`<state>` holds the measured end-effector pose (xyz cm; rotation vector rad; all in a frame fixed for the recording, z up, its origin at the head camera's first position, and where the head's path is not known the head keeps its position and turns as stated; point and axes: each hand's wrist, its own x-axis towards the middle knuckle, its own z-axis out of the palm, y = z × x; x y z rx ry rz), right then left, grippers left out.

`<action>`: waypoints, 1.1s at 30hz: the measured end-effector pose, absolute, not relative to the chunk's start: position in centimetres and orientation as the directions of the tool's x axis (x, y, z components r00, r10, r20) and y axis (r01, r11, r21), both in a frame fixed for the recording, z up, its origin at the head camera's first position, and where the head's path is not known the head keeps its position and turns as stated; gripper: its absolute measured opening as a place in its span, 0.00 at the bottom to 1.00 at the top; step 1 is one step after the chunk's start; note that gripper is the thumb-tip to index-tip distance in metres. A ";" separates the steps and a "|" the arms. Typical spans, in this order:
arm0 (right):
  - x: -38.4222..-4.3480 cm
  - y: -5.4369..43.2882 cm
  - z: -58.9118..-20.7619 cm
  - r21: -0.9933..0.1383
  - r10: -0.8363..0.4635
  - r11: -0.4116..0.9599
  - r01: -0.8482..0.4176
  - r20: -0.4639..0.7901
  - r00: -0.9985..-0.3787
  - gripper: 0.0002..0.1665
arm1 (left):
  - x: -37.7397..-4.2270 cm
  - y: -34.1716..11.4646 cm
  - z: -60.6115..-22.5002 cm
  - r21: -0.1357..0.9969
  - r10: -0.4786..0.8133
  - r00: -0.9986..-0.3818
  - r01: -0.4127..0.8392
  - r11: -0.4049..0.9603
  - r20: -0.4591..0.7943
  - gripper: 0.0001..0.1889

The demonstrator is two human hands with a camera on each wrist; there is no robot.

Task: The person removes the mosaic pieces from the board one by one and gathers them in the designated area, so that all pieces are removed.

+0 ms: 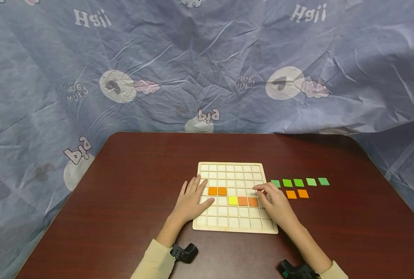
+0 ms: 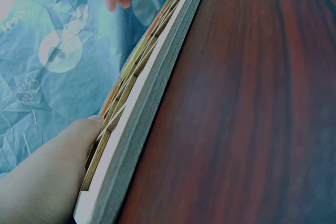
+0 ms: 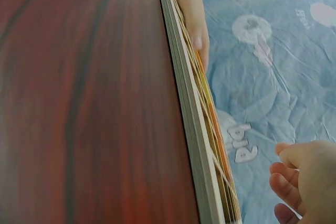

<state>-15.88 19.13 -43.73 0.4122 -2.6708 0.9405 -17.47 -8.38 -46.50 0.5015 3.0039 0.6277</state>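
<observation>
A square wooden grid board (image 1: 235, 231) lies on the table in the head view. Two orange tiles (image 1: 217, 191) sit side by side in one row. One row nearer, a yellow tile (image 1: 233, 200) adjoins two red-orange tiles (image 1: 247, 201). With fingers spread, my left hand (image 1: 188, 204) rests on the board's left side. My right hand (image 1: 276, 203) is over the right edge, fingers loosely bent, fingertips above the cells. In the right wrist view, this right hand (image 3: 310, 177) is raised off the board with nothing visible between thumb and fingers.
Right of the board, several green tiles (image 1: 298, 183) form a row on the dark red table (image 1: 130, 186). Two loose orange tiles (image 1: 297, 194) lie nearer, close to my right hand. A blue-grey printed cloth (image 1: 207, 69) hangs behind the table.
</observation>
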 end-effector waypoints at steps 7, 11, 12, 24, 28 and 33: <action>-16.1 16.9 -43.5 -0.579 -0.215 0.723 -0.376 0.329 -0.920 0.09 | -17.4 -8.4 -46.5 0.395 0.317 -0.948 0.304 0.867 0.032 0.37; -16.4 15.3 -43.3 -0.587 -0.240 0.704 -0.400 0.333 -0.912 0.09 | -17.4 -8.4 -46.5 0.388 0.314 -0.949 0.304 0.870 0.037 0.37; -16.5 14.8 -43.3 -0.588 -0.246 0.700 -0.405 0.335 -0.910 0.09 | -17.4 -8.4 -46.5 0.387 0.313 -0.949 0.304 0.871 0.040 0.37; -18.2 11.0 -43.5 -0.637 -0.231 0.701 -0.321 0.223 -0.947 0.11 | -17.4 -8.3 -46.8 0.400 0.312 -0.948 0.313 0.862 0.069 0.38; -18.4 10.8 -44.0 -0.597 -0.215 0.747 -0.293 0.200 -0.956 0.11 | -17.5 -8.3 -46.8 0.393 0.306 -0.951 0.299 0.870 0.047 0.38; -18.4 10.8 -44.6 -0.564 -0.213 0.776 -0.282 0.188 -0.959 0.12 | -17.6 -8.4 -46.9 0.384 0.302 -0.953 0.292 0.876 0.036 0.38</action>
